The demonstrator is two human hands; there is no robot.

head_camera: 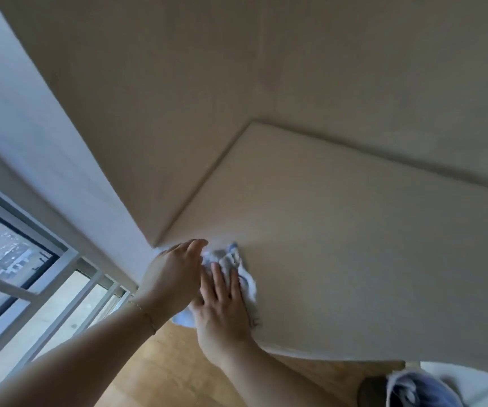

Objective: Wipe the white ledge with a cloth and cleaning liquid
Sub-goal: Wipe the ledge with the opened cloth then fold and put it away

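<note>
The white ledge point(354, 245) is a wide flat surface running from the middle to the right of the view. A crumpled white and pale blue cloth point(237, 264) lies on its near left corner. My right hand point(222, 306) presses flat on the cloth with straight fingers. My left hand point(172, 277) rests over the cloth's left part, fingers loosely bent; whether it grips the cloth is hidden. A thin bracelet sits on my left wrist. No bottle of cleaning liquid is in view.
A wall point(178, 83) rises behind the ledge and meets it at the left corner. A window with a white frame point(31, 259) is at the left. Wooden floor point(163, 362) lies below. Another pale blue cloth point(413, 389) shows at the bottom right.
</note>
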